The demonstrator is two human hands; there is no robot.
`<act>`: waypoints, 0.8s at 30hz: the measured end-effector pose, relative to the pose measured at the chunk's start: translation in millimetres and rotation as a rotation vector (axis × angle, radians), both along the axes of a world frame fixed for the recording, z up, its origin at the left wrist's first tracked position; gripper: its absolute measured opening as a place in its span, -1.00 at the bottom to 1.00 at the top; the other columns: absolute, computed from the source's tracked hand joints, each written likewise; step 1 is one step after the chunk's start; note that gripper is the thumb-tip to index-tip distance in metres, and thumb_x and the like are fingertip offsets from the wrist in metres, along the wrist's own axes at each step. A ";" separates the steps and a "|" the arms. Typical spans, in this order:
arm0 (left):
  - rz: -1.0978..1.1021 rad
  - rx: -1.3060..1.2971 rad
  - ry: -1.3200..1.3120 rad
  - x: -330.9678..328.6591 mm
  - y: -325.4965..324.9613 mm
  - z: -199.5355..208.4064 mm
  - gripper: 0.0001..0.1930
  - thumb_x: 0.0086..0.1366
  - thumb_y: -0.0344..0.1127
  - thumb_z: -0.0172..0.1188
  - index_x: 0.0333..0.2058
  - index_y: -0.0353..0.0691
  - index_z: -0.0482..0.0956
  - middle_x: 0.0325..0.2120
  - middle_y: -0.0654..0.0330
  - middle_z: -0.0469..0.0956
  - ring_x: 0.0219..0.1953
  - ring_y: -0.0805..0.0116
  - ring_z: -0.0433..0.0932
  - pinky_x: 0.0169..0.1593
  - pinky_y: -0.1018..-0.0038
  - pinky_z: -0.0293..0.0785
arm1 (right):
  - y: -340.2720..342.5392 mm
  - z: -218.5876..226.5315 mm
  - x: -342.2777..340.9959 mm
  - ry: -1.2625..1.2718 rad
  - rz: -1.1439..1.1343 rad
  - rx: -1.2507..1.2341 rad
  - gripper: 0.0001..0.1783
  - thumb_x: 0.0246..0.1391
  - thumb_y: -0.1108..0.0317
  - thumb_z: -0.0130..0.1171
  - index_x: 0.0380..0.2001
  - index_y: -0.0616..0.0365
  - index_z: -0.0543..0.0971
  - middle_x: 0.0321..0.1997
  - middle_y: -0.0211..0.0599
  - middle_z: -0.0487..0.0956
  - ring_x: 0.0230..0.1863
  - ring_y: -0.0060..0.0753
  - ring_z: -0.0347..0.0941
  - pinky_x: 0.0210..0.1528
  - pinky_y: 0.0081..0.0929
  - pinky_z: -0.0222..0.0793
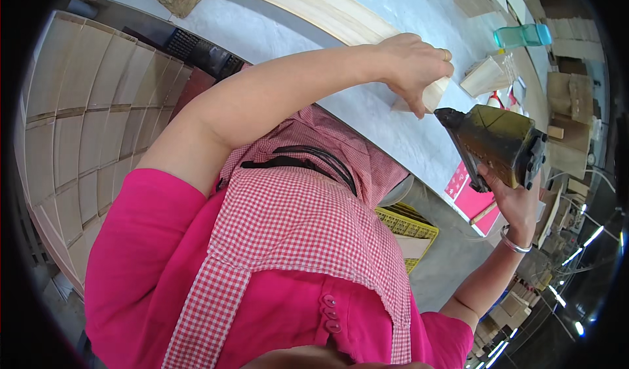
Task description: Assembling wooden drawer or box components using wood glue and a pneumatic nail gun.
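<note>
On the pale worktable (pixel 367 100), my left hand (pixel 413 64) is closed around a small light wooden piece (pixel 435 92), its thumb pressing down on the near side. Fingers cover much of that piece. My right hand (pixel 514 202) grips a nail gun (pixel 495 136), dark with a yellow-brown taped-looking body. The tool's narrow nose points left, at the right end of the wooden piece. Whether nose and wood touch, I cannot tell. Most of the right fingers are hidden behind the tool.
A long pale board (pixel 314 5) lies across the far table. Cut wooden pieces (pixel 485 74) and a teal bottle (pixel 522 36) are farther right. Beside the nail gun lies a pink sheet (pixel 475 205). Stacked panels (pixel 78 113) stand left; a yellow crate (pixel 426 231) is below the table.
</note>
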State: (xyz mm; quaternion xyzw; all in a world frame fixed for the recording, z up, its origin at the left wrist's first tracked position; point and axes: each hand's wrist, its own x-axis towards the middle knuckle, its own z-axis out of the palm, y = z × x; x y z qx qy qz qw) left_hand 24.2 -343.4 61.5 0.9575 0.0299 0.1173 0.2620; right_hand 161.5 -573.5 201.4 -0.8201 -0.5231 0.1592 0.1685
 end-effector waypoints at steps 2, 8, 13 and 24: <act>0.002 -0.011 -0.004 -0.8 0.6 -0.9 -0.29 -0.25 0.01 0.52 -0.10 -0.21 0.54 -0.14 0.16 0.54 -0.12 0.11 0.57 -0.10 0.22 0.48 | 3.3 0.8 -1.3 0.008 0.014 -0.039 -0.40 -0.20 0.29 0.57 -0.13 0.34 0.50 -0.17 -0.15 0.65 -0.20 -0.31 0.59 -0.11 -0.37 0.48; 0.004 0.011 0.007 -0.8 0.2 -0.4 -0.35 -0.22 0.03 0.53 -0.18 -0.23 0.56 -0.15 0.15 0.54 -0.10 0.14 0.58 -0.10 0.23 0.48 | 5.1 -0.1 2.1 0.021 -0.017 -0.100 -0.44 -0.09 0.40 0.49 -0.01 0.27 0.49 -0.10 -0.27 0.64 -0.14 -0.44 0.53 -0.06 -0.45 0.46; 0.020 0.015 0.002 -1.0 0.0 -3.9 -0.29 -0.23 0.01 0.52 -0.07 -0.19 0.53 -0.16 0.19 0.51 -0.11 0.16 0.56 -0.09 0.26 0.43 | 5.8 -1.8 5.0 0.078 -0.006 -0.090 -0.43 -0.08 0.41 0.48 0.00 0.27 0.48 -0.09 -0.27 0.64 -0.13 -0.46 0.54 -0.08 -0.47 0.47; 0.014 0.006 0.054 -0.7 1.4 -0.3 -0.27 -0.23 -0.01 0.52 -0.05 -0.18 0.52 -0.15 0.20 0.51 -0.08 0.18 0.54 -0.06 0.28 0.40 | 7.6 -2.7 9.1 0.009 0.017 -0.102 -0.41 -0.08 0.42 0.48 0.02 0.27 0.46 -0.08 -0.26 0.63 -0.12 -0.46 0.54 -0.07 -0.46 0.48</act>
